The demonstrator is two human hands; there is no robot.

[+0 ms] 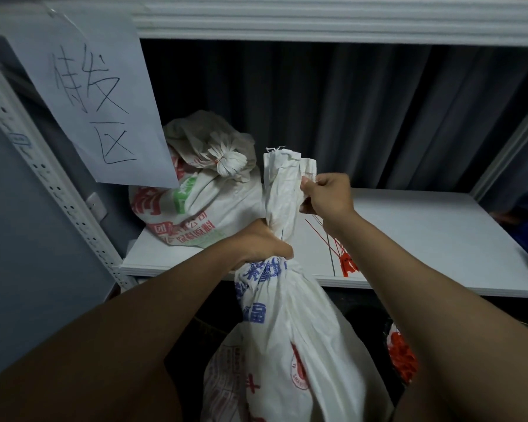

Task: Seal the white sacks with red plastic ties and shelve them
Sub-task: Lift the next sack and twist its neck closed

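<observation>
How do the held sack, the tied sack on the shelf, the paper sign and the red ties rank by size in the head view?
1. Held sack, though it is nearest the camera.
2. Paper sign and tied sack: too alike to rank.
3. Red ties.

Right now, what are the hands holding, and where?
Both hold the unsealed white sack: left hand clamps its gathered neck, right hand pinches the loose top.

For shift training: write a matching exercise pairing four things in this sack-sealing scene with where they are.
Things:
1. left hand
2. right hand
3. bundle of thin red plastic ties
4. tied white woven sack with red and green print

Places:
A. loose on the white shelf board
B. resting at the shelf's left end
C. pinching the open top of the untied white sack with blue print
D. clenched around that sack's neck

Pairs: 1-D, 2-C, 3-A, 4-B
</observation>
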